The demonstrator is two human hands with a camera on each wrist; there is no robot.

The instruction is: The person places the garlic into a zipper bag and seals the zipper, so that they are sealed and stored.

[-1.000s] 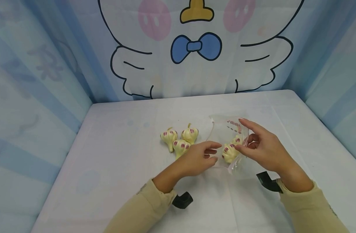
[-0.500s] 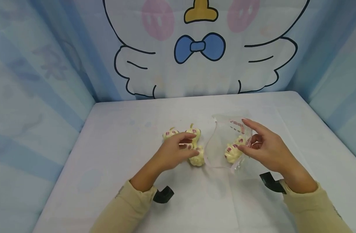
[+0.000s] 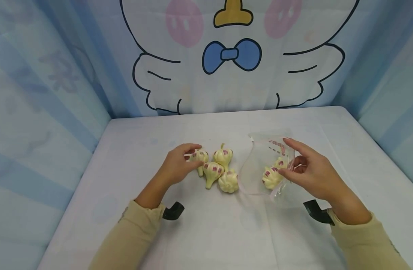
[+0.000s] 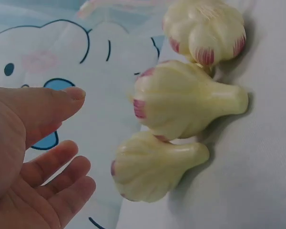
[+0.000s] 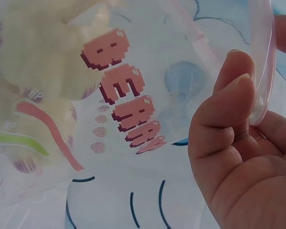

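My left hand (image 3: 180, 164) is at the leftmost garlic bulb (image 3: 200, 157), thumb and fingers spread on either side. In the left wrist view, the left hand (image 4: 43, 148) has a gap between it and the nearest garlic bulb (image 4: 152, 167). Several cream bulbs with purple marks lie together, among them a back bulb (image 3: 223, 155), a middle bulb (image 3: 212, 172) and a front bulb (image 3: 228, 182). My right hand (image 3: 311, 168) grips the pink-edged rim of a clear plastic zip bag (image 3: 251, 168); fingers curl round that rim (image 5: 262, 62). Garlic bulbs (image 3: 271, 177) show inside the bag.
A white cloth-covered table (image 3: 108, 225) spreads under everything. Behind it hangs a printed curtain (image 3: 230, 86) with a cartoon figure. Blue patterned side curtains (image 3: 41, 131) stand left and right. Black camera mounts (image 3: 173, 211) sit at both wrists.
My left hand has moved left, away from the bag's mouth, across to the leftmost bulb. The front bulb, which the hand covered a second ago, now shows. The right hand keeps its hold.
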